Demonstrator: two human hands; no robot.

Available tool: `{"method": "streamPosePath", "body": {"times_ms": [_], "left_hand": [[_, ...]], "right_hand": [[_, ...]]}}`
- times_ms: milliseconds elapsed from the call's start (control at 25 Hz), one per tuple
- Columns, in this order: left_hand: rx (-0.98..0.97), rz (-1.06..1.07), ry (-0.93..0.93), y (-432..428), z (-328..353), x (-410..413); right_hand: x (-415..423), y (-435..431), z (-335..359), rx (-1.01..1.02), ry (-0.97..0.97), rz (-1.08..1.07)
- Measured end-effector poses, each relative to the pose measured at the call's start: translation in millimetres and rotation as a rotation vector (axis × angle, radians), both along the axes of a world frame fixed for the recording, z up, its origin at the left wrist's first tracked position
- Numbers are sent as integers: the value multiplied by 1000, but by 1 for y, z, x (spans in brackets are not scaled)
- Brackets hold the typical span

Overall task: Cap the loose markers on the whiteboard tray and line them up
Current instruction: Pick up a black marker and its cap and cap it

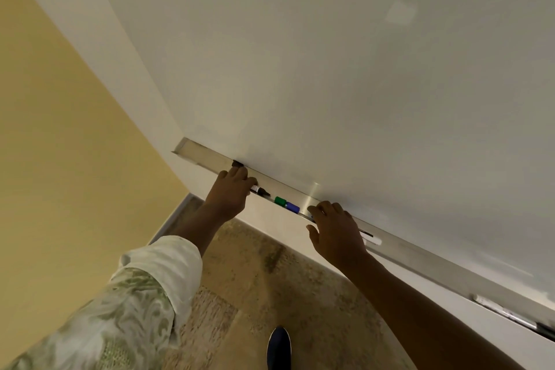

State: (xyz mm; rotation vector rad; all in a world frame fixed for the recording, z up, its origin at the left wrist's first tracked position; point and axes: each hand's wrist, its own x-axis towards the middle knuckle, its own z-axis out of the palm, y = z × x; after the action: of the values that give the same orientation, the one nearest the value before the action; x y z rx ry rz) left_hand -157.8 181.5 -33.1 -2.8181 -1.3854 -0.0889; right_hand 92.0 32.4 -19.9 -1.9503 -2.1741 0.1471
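A long metal whiteboard tray (204, 156) runs diagonally under the whiteboard (330, 69). My left hand (229, 194) grips an uncapped black marker (260, 190), its tip pointing right along the tray. A small dark piece (237, 163) shows in the tray just above that hand. A green cap (280, 201) and a blue cap (292, 207) lie end to end in the tray between my hands. My right hand (335, 228) rests over the tray with fingers spread, covering another marker whose dark end (367, 233) sticks out to the right.
A yellow wall (60, 129) is on the left. Below is mottled tan floor (270, 264) and the toe of a dark shoe (279, 345). Another marker or eraser (504, 312) lies in the tray far right.
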Motion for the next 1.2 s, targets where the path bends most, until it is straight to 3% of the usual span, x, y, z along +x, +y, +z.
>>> {"method": "streamPosePath", "body": {"times_ms": [240,400,600,720,800,920,1080,1200], "left_hand": [[24,-66,-25,12,2,-3],[-41,-47,-230,7,11,5],[-422,184,-741,-24,32,43],[-786,302,-1007,-40,43,59],[-907,279,-1098,-46,49,62],[-877,300,-989,-38,45,54],[-299,516,-646,1,17,26],[-160,601,-460,23,3,15]], "right_hand": [[-15,13,0,25,87,-5],[-27,21,5,-1,274,-40],[-41,29,19,-39,582,-144],[-39,29,24,-15,594,-149],[-36,28,24,5,542,-169],[-31,24,23,-13,469,-187],[-18,11,20,-4,421,-165],[-10,1,16,14,398,-153]]}}
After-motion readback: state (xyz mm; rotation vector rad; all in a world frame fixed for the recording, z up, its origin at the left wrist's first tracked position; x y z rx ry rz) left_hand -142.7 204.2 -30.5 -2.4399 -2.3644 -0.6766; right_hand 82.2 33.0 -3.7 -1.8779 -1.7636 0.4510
